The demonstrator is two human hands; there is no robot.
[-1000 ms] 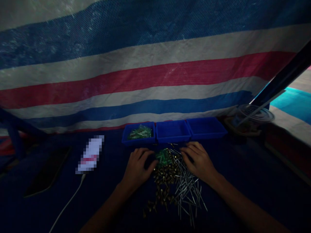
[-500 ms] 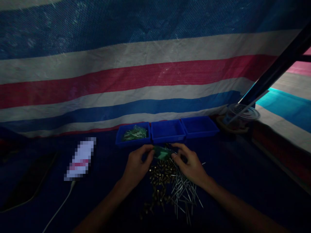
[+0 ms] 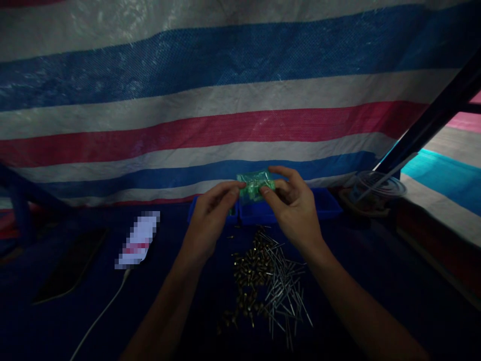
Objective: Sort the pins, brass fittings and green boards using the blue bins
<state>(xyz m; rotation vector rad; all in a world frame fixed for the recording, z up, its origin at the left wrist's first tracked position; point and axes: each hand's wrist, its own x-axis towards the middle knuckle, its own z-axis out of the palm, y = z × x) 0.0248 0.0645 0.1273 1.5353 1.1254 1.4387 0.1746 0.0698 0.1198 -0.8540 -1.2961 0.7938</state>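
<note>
A small green plastic bag [image 3: 256, 181] hangs above the blue trays, pinched between both hands. My left hand [image 3: 214, 213] is closed on its left edge with thumb and fingertips. From the other side, my right hand [image 3: 296, 215] grips the right part, thumb in front. Something small seems to be inside the bag, but I cannot make it out. Below the hands lie a pile of small brass-coloured pieces [image 3: 251, 268] and, to its right, a heap of thin silver metal rods [image 3: 286, 288].
Blue trays [image 3: 326, 203] stand in a row at the back, partly hidden by my hands. A blurred lit phone [image 3: 138, 240] with a white cable [image 3: 107, 305] and a dark flat device [image 3: 71, 263] lie left. A lidded plastic cup [image 3: 379, 185] stands right, before a striped tarp [image 3: 210, 130].
Both hands have lifted the green bag up from just over the pile to in front of the trays. The view has tilted slightly upward.
</note>
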